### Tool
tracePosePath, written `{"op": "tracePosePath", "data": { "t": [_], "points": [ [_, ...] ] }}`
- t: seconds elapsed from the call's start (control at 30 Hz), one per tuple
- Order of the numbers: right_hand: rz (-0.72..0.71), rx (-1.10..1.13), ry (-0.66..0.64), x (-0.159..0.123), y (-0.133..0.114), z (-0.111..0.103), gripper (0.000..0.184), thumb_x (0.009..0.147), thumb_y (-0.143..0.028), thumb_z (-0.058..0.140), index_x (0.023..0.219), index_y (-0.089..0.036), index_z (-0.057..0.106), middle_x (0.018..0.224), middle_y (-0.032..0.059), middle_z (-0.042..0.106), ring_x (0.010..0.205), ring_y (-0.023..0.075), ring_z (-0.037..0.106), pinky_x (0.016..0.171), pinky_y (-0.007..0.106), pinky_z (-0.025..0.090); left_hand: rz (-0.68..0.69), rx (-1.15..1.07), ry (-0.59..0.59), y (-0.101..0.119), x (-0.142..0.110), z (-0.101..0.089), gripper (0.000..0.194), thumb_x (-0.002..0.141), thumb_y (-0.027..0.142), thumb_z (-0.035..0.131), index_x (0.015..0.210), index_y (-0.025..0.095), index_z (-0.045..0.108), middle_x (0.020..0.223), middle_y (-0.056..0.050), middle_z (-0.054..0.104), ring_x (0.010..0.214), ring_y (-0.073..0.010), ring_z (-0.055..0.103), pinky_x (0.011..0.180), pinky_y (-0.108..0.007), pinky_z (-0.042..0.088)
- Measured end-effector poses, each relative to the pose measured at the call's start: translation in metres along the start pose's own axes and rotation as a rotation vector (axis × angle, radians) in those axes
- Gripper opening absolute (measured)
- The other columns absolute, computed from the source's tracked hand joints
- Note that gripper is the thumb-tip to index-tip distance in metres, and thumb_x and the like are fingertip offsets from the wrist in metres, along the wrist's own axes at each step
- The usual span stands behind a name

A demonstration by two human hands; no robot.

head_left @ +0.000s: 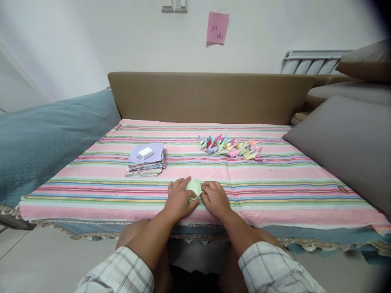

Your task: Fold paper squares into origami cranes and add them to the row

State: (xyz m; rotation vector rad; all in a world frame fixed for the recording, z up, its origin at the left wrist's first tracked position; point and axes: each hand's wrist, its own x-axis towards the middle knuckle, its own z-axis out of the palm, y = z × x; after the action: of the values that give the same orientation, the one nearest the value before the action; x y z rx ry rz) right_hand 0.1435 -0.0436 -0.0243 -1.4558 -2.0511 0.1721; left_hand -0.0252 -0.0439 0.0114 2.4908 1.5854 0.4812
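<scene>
A small sheet of pale green origami paper (194,188), partly folded, lies on the striped cloth between my hands. My left hand (180,200) holds it down from the left, thumb and fingers bearing on its surface. On the other side, my right hand (216,198) has its fingers curled in and pinches the paper's right edge. Fingers hide parts of the folds. Farther back to the right sits a cluster of several folded paper cranes (233,149) in many colours. A stack of coloured paper (146,166) stands behind my left hand, with a white charger plug (145,153) on top.
The pink striped cloth (91,189) covers the sofa seat. A brown backrest (198,97) rises behind it. Blue-covered armrest (55,134) at left, grey cushions (345,142) at right. A pink note (217,27) is stuck to the wall.
</scene>
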Motion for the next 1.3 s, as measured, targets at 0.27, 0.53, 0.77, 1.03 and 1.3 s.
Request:
{"op": "tracePosePath", "data": {
  "t": [0.27,0.53,0.77,1.03,1.3],
  "points": [
    [-0.002,-0.018,-0.003,0.000,0.000,0.000,0.019,0.082,-0.019,0.051,0.095,-0.022,0.065,0.102,0.0038,0.061,0.096,0.0209,0.048,0.086,0.034,0.038,-0.006,-0.154,-0.072,-0.008,0.006,-0.005,0.040,0.069,0.044,0.070,0.104,0.027,0.064,0.126,-0.006,0.057,0.113,-0.0276,0.051,0.100,-0.049,0.031],
    [-0.007,-0.009,-0.010,0.001,0.001,-0.001,0.019,0.082,-0.018,0.052,0.094,-0.023,0.065,0.101,0.0045,0.062,0.095,0.0219,0.049,0.085,0.035,0.038,-0.017,-0.272,-0.072,-0.014,0.017,-0.009,0.098,0.053,0.040,0.082,0.137,0.023,0.035,0.134,-0.011,0.051,0.121,-0.0306,0.047,0.103,-0.046,0.032],
    [-0.005,0.026,0.010,0.000,0.002,-0.002,0.016,0.081,-0.018,0.053,0.089,-0.021,0.067,0.100,0.0041,0.063,0.095,0.0214,0.049,0.086,0.034,0.039,0.075,-0.100,-0.037,-0.020,0.017,-0.006,0.055,0.055,0.057,0.075,0.100,0.028,0.067,0.135,-0.006,0.050,0.121,-0.0316,0.046,0.105,-0.052,0.027],
    [-0.021,0.007,0.026,0.000,0.002,-0.002,0.017,0.084,-0.020,0.051,0.087,-0.022,0.068,0.098,0.0053,0.063,0.093,0.0215,0.050,0.086,0.036,0.040,0.091,0.052,0.000,-0.023,0.012,-0.009,0.043,0.067,0.065,0.062,0.089,0.029,0.073,0.125,-0.005,0.060,0.112,-0.0300,0.051,0.101,-0.055,0.029],
    [-0.009,0.019,0.050,-0.001,0.004,-0.001,0.012,0.079,-0.018,0.055,0.080,-0.022,0.066,0.095,0.0055,0.063,0.092,0.0215,0.050,0.083,0.035,0.042,0.120,0.009,0.075,-0.022,0.007,-0.006,0.022,0.071,0.048,0.068,0.068,0.027,0.073,0.116,-0.004,0.064,0.107,-0.0284,0.054,0.102,-0.057,0.024]
  ]
}}
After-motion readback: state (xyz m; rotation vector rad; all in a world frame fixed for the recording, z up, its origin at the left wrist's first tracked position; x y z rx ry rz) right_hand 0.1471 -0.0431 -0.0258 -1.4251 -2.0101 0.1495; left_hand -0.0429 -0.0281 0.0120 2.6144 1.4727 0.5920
